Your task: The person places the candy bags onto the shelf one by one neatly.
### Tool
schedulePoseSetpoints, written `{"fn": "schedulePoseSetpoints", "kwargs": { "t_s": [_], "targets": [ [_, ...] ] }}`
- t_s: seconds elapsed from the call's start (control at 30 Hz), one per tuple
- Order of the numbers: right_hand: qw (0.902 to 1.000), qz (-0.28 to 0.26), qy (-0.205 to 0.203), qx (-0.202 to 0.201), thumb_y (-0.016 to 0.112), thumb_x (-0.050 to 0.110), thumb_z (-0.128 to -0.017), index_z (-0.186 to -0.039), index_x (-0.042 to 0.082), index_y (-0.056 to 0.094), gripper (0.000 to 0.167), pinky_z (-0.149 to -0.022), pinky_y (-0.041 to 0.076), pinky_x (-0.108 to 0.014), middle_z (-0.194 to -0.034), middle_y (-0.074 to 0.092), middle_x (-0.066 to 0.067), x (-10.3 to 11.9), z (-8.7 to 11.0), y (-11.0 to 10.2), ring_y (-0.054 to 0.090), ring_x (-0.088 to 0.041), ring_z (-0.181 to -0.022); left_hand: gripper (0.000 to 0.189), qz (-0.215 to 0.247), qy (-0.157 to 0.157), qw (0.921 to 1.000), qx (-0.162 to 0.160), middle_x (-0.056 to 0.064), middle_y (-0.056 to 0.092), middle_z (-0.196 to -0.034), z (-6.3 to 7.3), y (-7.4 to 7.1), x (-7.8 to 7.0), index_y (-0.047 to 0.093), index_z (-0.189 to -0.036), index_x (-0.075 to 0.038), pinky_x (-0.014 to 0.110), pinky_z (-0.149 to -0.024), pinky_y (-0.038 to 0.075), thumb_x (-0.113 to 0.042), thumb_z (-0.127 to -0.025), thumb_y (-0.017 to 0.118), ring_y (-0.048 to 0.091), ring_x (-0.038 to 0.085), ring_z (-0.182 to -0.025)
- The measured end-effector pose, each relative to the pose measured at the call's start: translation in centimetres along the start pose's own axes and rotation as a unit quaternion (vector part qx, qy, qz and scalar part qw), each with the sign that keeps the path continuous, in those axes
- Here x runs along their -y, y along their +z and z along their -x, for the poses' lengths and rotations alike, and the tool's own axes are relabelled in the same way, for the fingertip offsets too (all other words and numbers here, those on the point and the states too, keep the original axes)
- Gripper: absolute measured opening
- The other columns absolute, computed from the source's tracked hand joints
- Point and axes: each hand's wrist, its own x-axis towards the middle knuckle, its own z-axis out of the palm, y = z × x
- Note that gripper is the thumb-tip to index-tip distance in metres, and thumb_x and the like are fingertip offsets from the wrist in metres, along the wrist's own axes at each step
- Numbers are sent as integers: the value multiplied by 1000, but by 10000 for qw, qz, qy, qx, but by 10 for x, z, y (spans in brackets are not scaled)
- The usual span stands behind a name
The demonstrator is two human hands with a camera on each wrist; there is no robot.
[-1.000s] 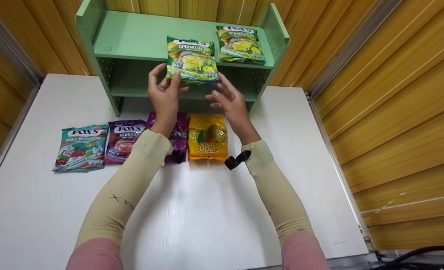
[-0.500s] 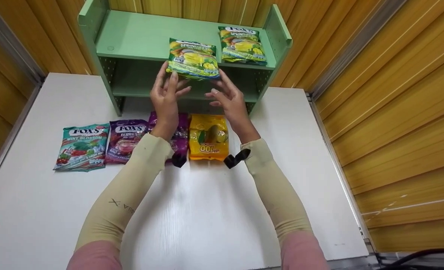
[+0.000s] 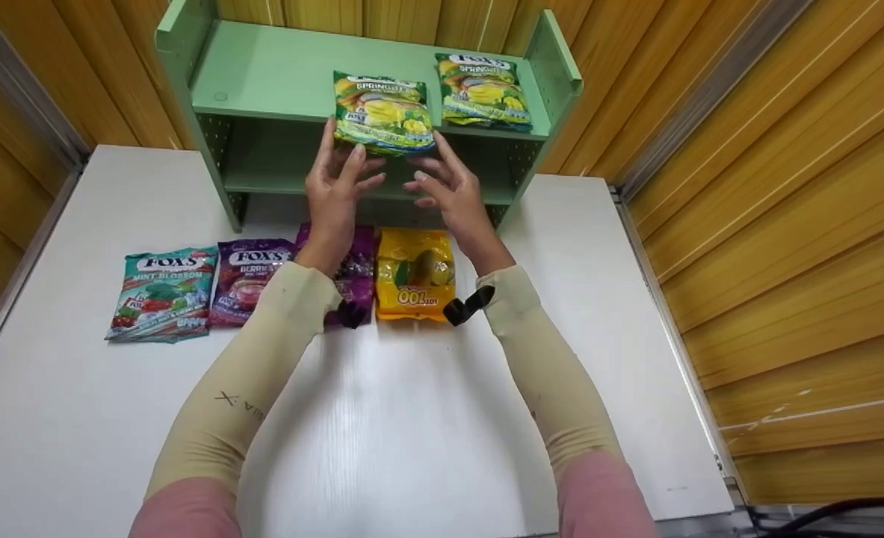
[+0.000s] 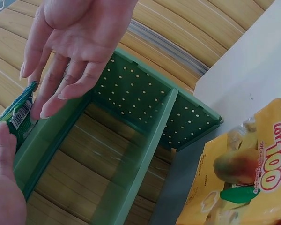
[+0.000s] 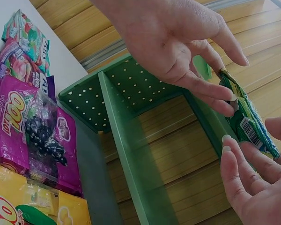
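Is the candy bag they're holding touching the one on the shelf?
Apart. The head view shows some green shelf between the held bag and the other bag.

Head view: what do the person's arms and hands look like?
Left hand and right hand ungloved. Pale yellow sleeves to the wrists, pink sleeves further up. Dark X and lettering on the left yellow sleeve; black fitting near each wrist.

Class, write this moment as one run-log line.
Left hand, right hand: touching Spring Tea bag | second Spring Tea bag: on green shelf | first bag's shelf contact: unclear
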Motion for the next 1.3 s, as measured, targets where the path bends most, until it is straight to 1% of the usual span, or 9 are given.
{"fn": "schedulePoseSetpoints", "kwargs": {
  "t_s": [0.13, 0.2, 0.3, 0.4, 0.53, 0.8, 1.0, 1.17, 1.3],
  "targets": [
    [10000, -1, 59, 36, 54, 14, -99, -156, 22, 14, 70, -95, 53, -46, -141, 54, -14, -1, -5, 0, 59, -39, -114, 78, -219, -312, 9989, 267, 11, 57, -112, -5, -1, -1, 13, -154, -38, 38, -87, 58, -24, -95, 61, 66, 33, -102],
    [10000, -1, 47, 27, 55, 15, -99, -156, 25, 13, 72, -94, 53, -45, -139, 56, -12, -4, -9, -1, 61, -36, -112, 82, -279, -463, 9978, 392, 12, 58, -108, -7, -2, -1, 9, -154, -43, 39, -85, 59, -24, -94, 63, 67, 32, -97],
    [10000, 40, 46, -11, 56, 18, -98, -156, 28, 13, 73, -90, 55, -39, -135, 60, -9, -9, -15, -1, 63, -31, -109, 86, -389, -590, 9964, 459, 12, 58, -104, -11, -3, -2, 6, -153, -45, 38, -83, 59, -21, -94, 64, 69, 30, -94],
    [10000, 61, 25, 7, 56, 18, -98, -156, 30, 13, 73, -87, 57, -36, -131, 63, -9, -11, -20, -2, 63, -32, -109, 88, -587, -660, 9949, 485, 10, 58, -102, -15, -4, -3, 3, -153, -45, 37, -83, 59, -18, -94, 63, 69, 29, -93],
    [9999, 64, 80, 37, 55, 17, -99, -156, 32, 13, 73, -85, 57, -36, -127, 65, -9, -10, -25, -2, 63, -34, -108, 89, -787, -776, 9925, 528, 12, 57, -102, -18, -4, -6, 0, -154, -43, 37, -83, 59, -12, -95, 60, 68, 30, -91],
    [9995, 103, 281, 76, 56, 16, -98, -156, 30, 10, 75, -78, 57, -32, -125, 66, -12, -7, -34, -5, 65, -34, -105, 88, -966, -973, 9888, 585, 11, 56, -95, -18, 2, -23, 0, -154, -42, 39, -84, 59, -5, -96, 55, 67, 34, -90],
    [9985, 165, 483, 183, 55, 15, -99, -156, 29, 7, 77, -79, 57, -36, -126, 65, -17, -5, -43, -6, 65, -35, -103, 88, -1074, -1050, 9872, 541, 12, 56, -94, -25, 0, -26, 1, -154, -42, 38, -80, 60, -4, -96, 55, 67, 32, -85],
    [9979, 361, 493, 202, 55, 17, -99, -156, 32, 8, 76, -78, 57, -34, -119, 69, -13, -2, -46, -5, 68, -28, -96, 87, -1088, -1173, 9861, 455, 10, 55, -94, -30, 0, -28, -1, -154, -42, 38, -77, 60, -5, -97, 54, 67, 33, -82],
    [9964, 519, 614, 261, 55, 20, -99, -156, 32, 5, 77, -81, 57, -34, -118, 69, -13, 5, -48, -5, 68, -31, -99, 88, -1139, -1200, 9853, 431, 9, 55, -95, -33, 0, -29, -1, -154, -42, 38, -77, 60, -5, -97, 54, 67, 28, -78]
  ]
}}
